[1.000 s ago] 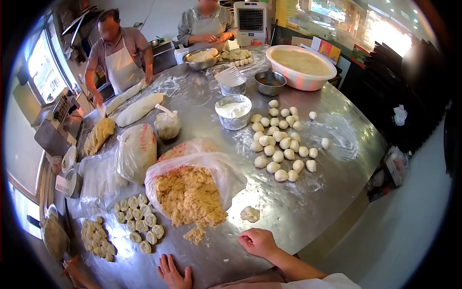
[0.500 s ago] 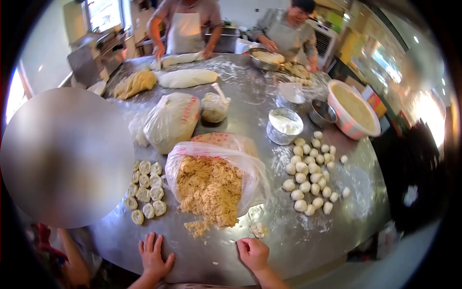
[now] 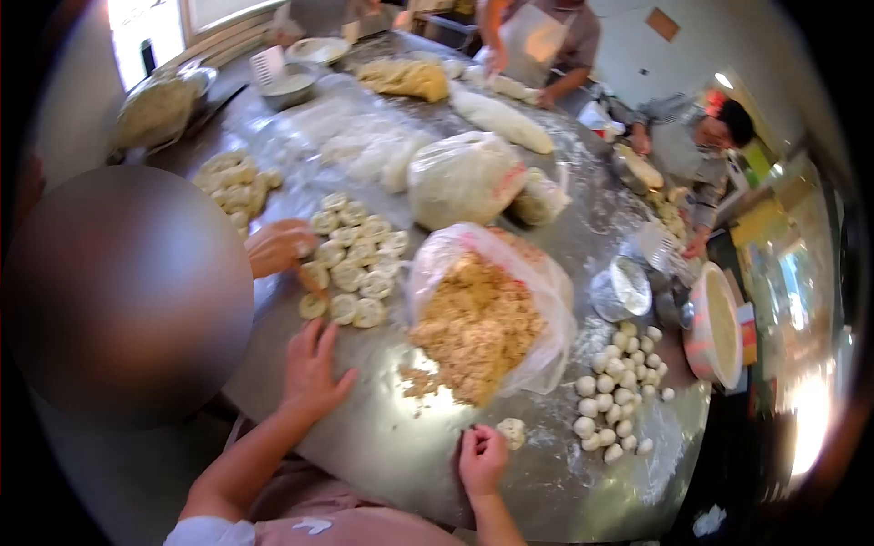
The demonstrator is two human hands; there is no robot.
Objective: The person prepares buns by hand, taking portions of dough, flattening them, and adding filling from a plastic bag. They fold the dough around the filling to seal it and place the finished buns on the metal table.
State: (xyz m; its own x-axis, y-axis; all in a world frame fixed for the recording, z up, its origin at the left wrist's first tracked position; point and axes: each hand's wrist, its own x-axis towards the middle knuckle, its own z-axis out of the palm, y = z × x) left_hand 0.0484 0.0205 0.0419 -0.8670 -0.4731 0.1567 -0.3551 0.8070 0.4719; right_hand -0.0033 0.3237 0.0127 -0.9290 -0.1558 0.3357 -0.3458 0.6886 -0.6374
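Observation:
My left hand rests on the steel table with its fingers spread, just below the pressed dough pieces. Curled closed near the table's front edge is my right hand; what its fingers hold, if anything, is hidden. A small flattened dough piece lies right beside it. Between and beyond my hands, crumbly tan filling spills out of an open plastic bag. Round white dough balls are grouped to the right.
A co-worker's hand touches the dough pieces at the left. Bagged dough, a long dough roll, a flour tin and a pink-rimmed basin stand farther back. Two people work across the table.
The view has turned left, bringing the co-worker's hand and more dough pieces into sight. My left hand has moved toward the dough pieces. My right hand stays closed beside the small dough piece.

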